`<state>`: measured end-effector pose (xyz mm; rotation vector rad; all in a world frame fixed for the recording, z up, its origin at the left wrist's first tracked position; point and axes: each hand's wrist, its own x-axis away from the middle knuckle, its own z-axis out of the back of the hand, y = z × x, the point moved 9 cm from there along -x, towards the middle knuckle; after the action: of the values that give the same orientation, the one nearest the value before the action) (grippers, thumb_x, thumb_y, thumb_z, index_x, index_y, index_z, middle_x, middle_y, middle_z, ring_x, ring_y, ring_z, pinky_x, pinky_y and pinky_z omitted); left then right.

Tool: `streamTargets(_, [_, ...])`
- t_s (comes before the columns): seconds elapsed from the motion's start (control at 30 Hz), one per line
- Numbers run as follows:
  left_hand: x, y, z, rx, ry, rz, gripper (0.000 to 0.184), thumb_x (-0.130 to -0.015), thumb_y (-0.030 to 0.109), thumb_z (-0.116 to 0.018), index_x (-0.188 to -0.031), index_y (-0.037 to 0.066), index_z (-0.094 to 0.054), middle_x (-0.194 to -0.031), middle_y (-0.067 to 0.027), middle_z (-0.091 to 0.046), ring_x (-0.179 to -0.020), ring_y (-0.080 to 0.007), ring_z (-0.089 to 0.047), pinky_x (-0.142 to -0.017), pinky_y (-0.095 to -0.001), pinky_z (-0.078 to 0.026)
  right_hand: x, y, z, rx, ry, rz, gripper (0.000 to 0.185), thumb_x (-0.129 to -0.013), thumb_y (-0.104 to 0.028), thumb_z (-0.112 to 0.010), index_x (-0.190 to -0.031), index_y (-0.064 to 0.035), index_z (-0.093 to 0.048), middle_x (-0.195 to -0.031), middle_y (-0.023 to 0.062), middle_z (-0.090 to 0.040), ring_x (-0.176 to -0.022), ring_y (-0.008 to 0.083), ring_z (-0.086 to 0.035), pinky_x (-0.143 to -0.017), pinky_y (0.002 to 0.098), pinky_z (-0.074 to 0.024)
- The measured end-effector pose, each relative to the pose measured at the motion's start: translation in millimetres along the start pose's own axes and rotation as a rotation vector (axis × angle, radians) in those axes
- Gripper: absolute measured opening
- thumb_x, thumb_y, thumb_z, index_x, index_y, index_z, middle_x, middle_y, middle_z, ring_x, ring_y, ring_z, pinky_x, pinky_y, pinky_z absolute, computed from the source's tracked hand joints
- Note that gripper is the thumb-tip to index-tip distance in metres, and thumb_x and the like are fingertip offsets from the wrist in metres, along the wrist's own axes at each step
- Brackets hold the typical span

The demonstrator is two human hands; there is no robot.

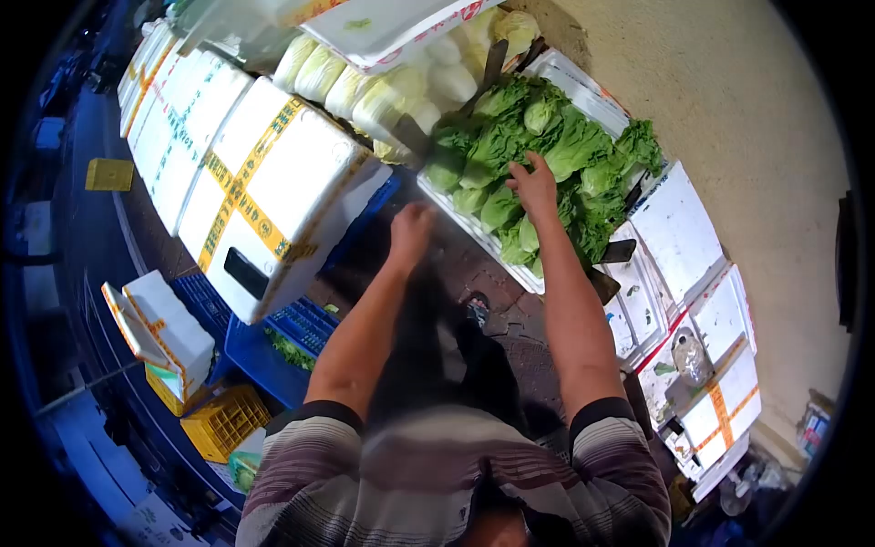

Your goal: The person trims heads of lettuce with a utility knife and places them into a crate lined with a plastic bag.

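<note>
Green leafy lettuce heads are piled in a white foam box in front of me. My right hand is over the near side of the pile, thumb and fingers apart, with nothing seen between them. Whether its fingertips touch the leaves I cannot tell. To the left of that box, above the dark gap beside it, is my left hand. Its fingers are curled in and a little blurred, and no object shows in them. Pale napa cabbages lie behind the lettuce.
At left stands a taped white foam box with a dark, phone-like rectangle on it. Blue crates and a yellow crate are lower left. White foam pieces line the wall at right. Another white box overhangs the cabbages.
</note>
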<state>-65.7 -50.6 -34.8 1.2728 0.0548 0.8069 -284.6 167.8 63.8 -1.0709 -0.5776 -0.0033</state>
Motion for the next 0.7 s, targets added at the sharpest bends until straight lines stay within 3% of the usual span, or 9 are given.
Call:
streamTargets(0.07, [0,35,12,-0.046,0.131,-0.104,0.052,-0.094,0.024,-0.069,-0.133,-0.004,-0.049,-0.106,-0.0135,-0.068,-0.093,-0.0174,-0.066,-0.080,-0.0312,-0.051,-5,-7,5,0.062,0.011,-0.031,0.072,-0.095,-0.033,-0.063,-0.151,-0.0011,-0.033,-0.131,0.0222,-0.060,-0.085,0.0234,-0.073,-0.075,0.0384,-0.0559])
streamTargets(0.17, [-39,127,51,0.125,0.325,-0.265,0.048,-0.092,0.022,-0.068,-0.129,-0.005,-0.054,-0.115,-0.0218,-0.067,-0.100,-0.0293,-0.067,-0.090,-0.0381,-0.050,-70,-19,-17,0.236,0.000,-0.090,0.073,-0.095,-0.036,-0.064,-0.151,-0.0001,-0.033,-0.127,0.0230,-0.062,-0.080,0.0228,-0.073,-0.073,0.0375,-0.0557])
streamTargets(0.3, [-58,172,62,0.049,0.152,-0.385,0.037,-0.093,0.012,-0.065,-0.126,-0.003,-0.056,-0.113,-0.0221,-0.067,-0.100,-0.0298,-0.067,-0.088,-0.0362,-0.051,-96,-1,-30,0.332,-0.114,-0.166,0.078,-0.092,-0.040,-0.067,-0.150,0.0013,-0.034,-0.110,0.0230,-0.069,-0.069,0.0232,-0.072,-0.072,0.0367,-0.0552])
streamTargets(0.33, [-70,171,59,-0.025,0.155,-0.462,0.026,-0.097,0.012,-0.058,-0.119,-0.002,-0.060,-0.107,-0.0175,-0.069,-0.097,-0.0316,-0.067,-0.084,-0.0374,-0.051,-101,7,-32,0.361,-0.128,-0.169,0.076,-0.091,-0.041,-0.068,-0.147,0.0015,-0.040,-0.099,0.0219,-0.071,-0.065,0.0235,-0.070,-0.069,0.0369,-0.0548])
streamTargets(0.43, [-81,192,55,-0.170,0.106,-0.436,0.026,-0.097,0.012,-0.057,-0.119,-0.002,-0.060,-0.105,-0.0166,-0.069,-0.095,-0.0321,-0.067,-0.083,-0.0381,-0.051,-101,5,-36,0.420,-0.132,-0.102,0.069,-0.090,-0.036,-0.070,-0.142,0.0030,-0.047,-0.088,0.0197,-0.070,-0.061,0.0234,-0.068,-0.065,0.0365,-0.0539])
streamTargets(0.47, [-80,207,54,-0.338,0.143,-0.517,0.027,-0.096,0.012,-0.061,-0.119,-0.003,-0.060,-0.104,-0.0135,-0.070,-0.094,-0.0246,-0.067,-0.082,-0.0340,-0.051,-99,8,-41,0.318,-0.209,-0.131,0.065,-0.089,-0.031,-0.071,-0.139,0.0048,-0.048,-0.085,0.0184,-0.069,-0.057,0.0233,-0.066,-0.063,0.0365,-0.0530])
streamTargets(0.57, [-91,172,49,-0.013,0.139,-0.387,0.036,-0.089,0.010,-0.065,-0.123,0.001,-0.060,-0.112,-0.0201,-0.065,-0.097,-0.0358,-0.067,-0.085,-0.0374,-0.052,-85,6,-45,0.281,-0.225,-0.202,0.061,-0.089,-0.025,-0.070,-0.137,0.0061,-0.049,-0.082,0.0176,-0.067,-0.056,0.0229,-0.064,-0.062,0.0366,-0.0522])
streamTargets(0.67, [-73,130,55,0.137,0.210,-0.146,0.040,-0.089,0.016,-0.067,-0.123,-0.003,-0.058,-0.115,-0.0222,-0.066,-0.102,-0.0330,-0.067,-0.088,-0.0353,-0.052,-90,12,-47,0.327,-0.215,-0.212,0.062,-0.090,-0.026,-0.068,-0.139,0.0062,-0.047,-0.089,0.0210,-0.069,-0.058,0.0241,-0.067,-0.063,0.0372,-0.0528])
streamTargets(0.7, [-76,107,48,0.126,0.182,-0.117,0.038,-0.091,0.016,-0.068,-0.122,-0.004,-0.058,-0.111,-0.0182,-0.067,-0.098,-0.0264,-0.066,-0.086,-0.0320,-0.051,-93,13,-47,0.336,-0.206,-0.219,0.062,-0.091,-0.025,-0.067,-0.140,0.0064,-0.046,-0.090,0.0217,-0.069,-0.059,0.0244,-0.067,-0.064,0.0373,-0.0530])
